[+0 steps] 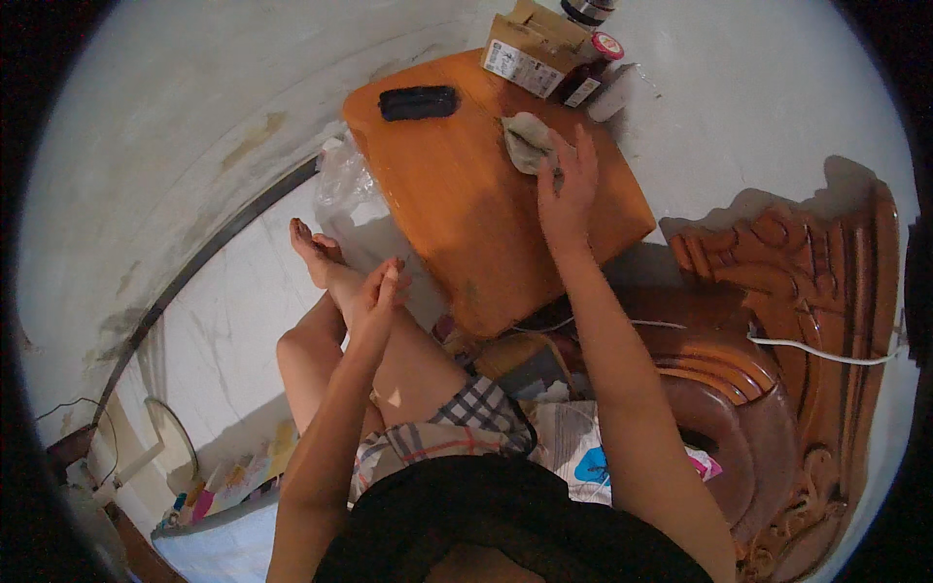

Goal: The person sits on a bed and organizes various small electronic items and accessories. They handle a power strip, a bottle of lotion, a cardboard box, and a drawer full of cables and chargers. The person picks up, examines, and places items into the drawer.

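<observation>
Over the right side of an orange-brown wooden table [466,211], my right hand [572,193] reaches out with its fingers partly spread. Its thumb and forefinger are at the edge of a crumpled grey-green cloth [526,140]; whether they pinch it is hard to tell. My left hand [380,288] is above my bare lower leg, off the table. The thumb lies against its curled fingers, and I see nothing in it. A black phone-like slab [418,103] lies near the table's far left corner.
At the table's far edge stand an open cardboard box [536,55], a dark bottle with a red cap [583,80] and a white cup [614,93]. A clear plastic bag [350,178] hangs at the left edge. To the right is a carved wooden chair [758,393] with a white cable [824,352] across it.
</observation>
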The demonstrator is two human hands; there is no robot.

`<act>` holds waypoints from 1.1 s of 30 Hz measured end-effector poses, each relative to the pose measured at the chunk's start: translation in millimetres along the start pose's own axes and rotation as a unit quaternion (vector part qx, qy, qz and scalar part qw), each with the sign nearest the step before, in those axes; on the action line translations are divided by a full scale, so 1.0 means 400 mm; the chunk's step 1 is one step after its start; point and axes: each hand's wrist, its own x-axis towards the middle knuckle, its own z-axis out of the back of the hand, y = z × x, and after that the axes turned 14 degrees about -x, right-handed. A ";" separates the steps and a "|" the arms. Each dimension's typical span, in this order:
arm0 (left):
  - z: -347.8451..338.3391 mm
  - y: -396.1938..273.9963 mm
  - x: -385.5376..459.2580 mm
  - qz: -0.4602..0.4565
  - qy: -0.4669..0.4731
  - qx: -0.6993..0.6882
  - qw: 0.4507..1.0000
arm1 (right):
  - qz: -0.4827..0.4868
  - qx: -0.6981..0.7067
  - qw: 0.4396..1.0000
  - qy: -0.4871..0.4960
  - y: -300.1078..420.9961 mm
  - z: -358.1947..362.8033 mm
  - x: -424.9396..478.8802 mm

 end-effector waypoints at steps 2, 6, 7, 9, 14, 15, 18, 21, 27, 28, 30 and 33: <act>0.041 0.032 -0.040 -0.029 -0.002 0.034 0.999 | -0.004 0.045 0.999 -0.004 0.028 -0.005 0.072; 0.106 0.051 -0.130 0.038 0.010 -0.012 0.999 | -0.017 0.043 0.999 0.024 0.055 -0.046 0.269; 0.105 0.043 -0.149 0.050 0.011 -0.014 0.999 | -0.009 0.009 0.999 0.029 0.042 -0.052 0.307; 0.113 0.038 -0.176 0.060 0.007 -0.005 0.998 | -0.012 -0.105 0.991 0.088 0.014 -0.076 0.355; 0.114 0.010 -0.215 0.052 -0.005 0.021 0.998 | -0.008 -0.187 0.973 0.133 -0.009 -0.096 0.378; 0.110 0.000 -0.221 0.044 0.003 0.023 0.999 | -0.011 -0.183 0.975 0.125 -0.006 -0.095 0.365; 0.096 -0.025 -0.222 0.015 0.029 0.018 0.999 | -0.006 -0.126 0.990 0.066 -0.009 -0.082 0.325; 0.086 -0.048 -0.210 -0.020 0.058 0.000 0.998 | 0.012 -0.050 0.999 0.013 0.010 -0.042 0.289; 0.039 -0.096 -0.223 -0.047 0.099 -0.010 0.994 | 0.012 0.017 1.000 0.016 0.067 0.087 0.238; 0.030 -0.107 -0.233 -0.051 0.101 -0.007 0.994 | 0.014 0.026 0.999 0.023 0.079 0.114 0.225; 0.018 -0.124 -0.247 -0.048 0.104 -0.007 0.993 | 0.034 0.045 0.998 0.027 0.100 0.159 0.199; 0.002 -0.140 -0.263 -0.047 0.108 -0.007 0.993 | 0.079 0.079 0.994 0.015 0.155 0.241 0.154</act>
